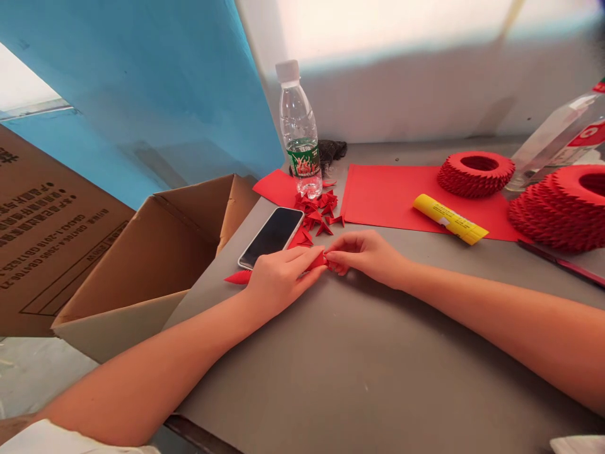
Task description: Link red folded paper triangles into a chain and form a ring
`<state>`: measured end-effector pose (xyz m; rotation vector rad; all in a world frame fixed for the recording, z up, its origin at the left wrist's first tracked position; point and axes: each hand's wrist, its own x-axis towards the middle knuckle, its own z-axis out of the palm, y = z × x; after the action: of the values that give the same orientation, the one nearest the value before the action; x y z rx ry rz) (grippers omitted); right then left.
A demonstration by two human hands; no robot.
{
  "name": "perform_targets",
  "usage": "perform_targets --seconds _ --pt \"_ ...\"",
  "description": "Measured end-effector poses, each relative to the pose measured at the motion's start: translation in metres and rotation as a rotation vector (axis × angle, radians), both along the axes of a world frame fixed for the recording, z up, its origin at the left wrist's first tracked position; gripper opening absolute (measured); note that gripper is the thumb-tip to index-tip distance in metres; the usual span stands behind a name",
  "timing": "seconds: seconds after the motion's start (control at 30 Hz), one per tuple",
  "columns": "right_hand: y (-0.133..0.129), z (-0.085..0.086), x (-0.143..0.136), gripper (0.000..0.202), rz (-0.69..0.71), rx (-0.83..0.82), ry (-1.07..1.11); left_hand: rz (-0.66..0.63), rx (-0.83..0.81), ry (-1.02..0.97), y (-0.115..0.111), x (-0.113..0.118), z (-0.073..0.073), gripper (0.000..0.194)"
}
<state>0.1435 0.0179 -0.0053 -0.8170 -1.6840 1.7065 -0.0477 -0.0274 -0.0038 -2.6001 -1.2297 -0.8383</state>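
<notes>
Between my fingertips is a small folded red paper piece (319, 258), mostly covered by them. My left hand (282, 279) pinches its left side, and my right hand (362, 255) pinches its right end. Just beyond them lies a loose pile of folded red pieces (317, 213). A phone (273, 237) with a dark screen rests at the upper left of my left hand. The tip of a pointed red paper thing (238, 277) sticks out left of that hand; the rest is hidden.
Behind the pile stands a clear bottle (299, 129). A red sheet (382, 195), a yellow glue stick (450, 219) and red paper rings (477, 173) are at the right. An open cardboard box (137, 252) sits left of the grey table (340, 366).
</notes>
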Motion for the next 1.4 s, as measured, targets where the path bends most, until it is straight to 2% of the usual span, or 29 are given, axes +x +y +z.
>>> perform_targets --seconds 0.2,0.4,0.47,0.57,0.67,0.8,0.9,1.03,1.4 --pt "0.000 -0.001 0.000 0.019 0.002 0.052 -0.031 -0.004 0.058 0.079 -0.001 -0.001 0.000 0.028" --pt "-0.006 -0.002 0.000 0.014 -0.052 0.243 -0.169 0.010 0.041 0.117 -0.003 0.000 0.001 0.027" --pt "-0.007 -0.001 0.000 0.018 -0.079 0.215 -0.126 0.038 0.043 0.109 -0.003 0.000 0.002 0.026" --pt "-0.005 0.001 0.000 0.032 -0.082 0.055 -0.041 0.097 0.023 0.101 -0.003 0.000 0.004 0.024" --pt "-0.001 0.003 0.002 0.029 -0.052 -0.056 -0.032 0.124 0.023 0.087 -0.002 0.000 0.006 0.025" --pt "0.002 0.002 0.004 0.026 -0.027 -0.105 -0.046 0.141 0.037 0.080 -0.002 0.000 0.004 0.025" --pt "0.004 0.001 0.004 0.025 -0.022 -0.139 -0.038 0.106 0.039 0.082 -0.002 -0.001 0.003 0.026" --pt "0.004 -0.002 0.003 0.027 -0.045 -0.099 -0.044 0.039 0.026 0.107 -0.003 -0.001 0.001 0.027" --pt "-0.003 -0.001 0.000 0.024 0.003 0.078 -0.162 0.051 -0.004 0.107 -0.008 0.005 -0.001 0.028"
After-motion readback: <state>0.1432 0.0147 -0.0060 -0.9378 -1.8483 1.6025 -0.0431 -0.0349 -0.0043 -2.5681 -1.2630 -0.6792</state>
